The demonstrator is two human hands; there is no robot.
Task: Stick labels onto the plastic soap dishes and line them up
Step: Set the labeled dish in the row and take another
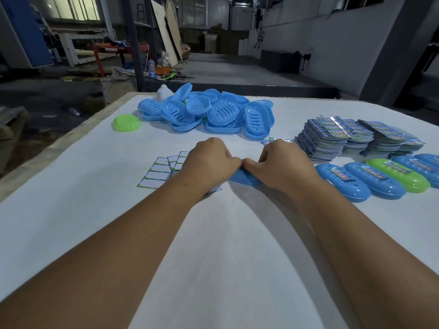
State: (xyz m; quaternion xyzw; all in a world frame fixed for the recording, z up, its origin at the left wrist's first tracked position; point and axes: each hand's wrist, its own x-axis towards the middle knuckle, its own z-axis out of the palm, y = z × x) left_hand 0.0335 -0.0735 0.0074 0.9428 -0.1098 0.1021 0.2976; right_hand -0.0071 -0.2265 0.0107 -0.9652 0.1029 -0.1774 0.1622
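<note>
A blue soap dish (244, 178) lies on the white table (213, 245) in front of me, mostly hidden under my hands. My left hand (209, 162) and my right hand (282, 162) both curl over its top, thumbs nearly meeting above it. A label (269, 140) peeks out just beyond my right hand. To the right, a row of labelled dishes (370, 180), blue with one green (399, 174), lies side by side. Empty label backing sheets (158, 172) lie under my left hand.
A heap of blue unlabelled soap dishes (213, 112) sits at the far middle, with a single green dish (126, 123) to its left. Stacks of printed labels (351, 136) stand at the right. The table's left edge (59, 143) runs diagonally; a workshop floor lies beyond.
</note>
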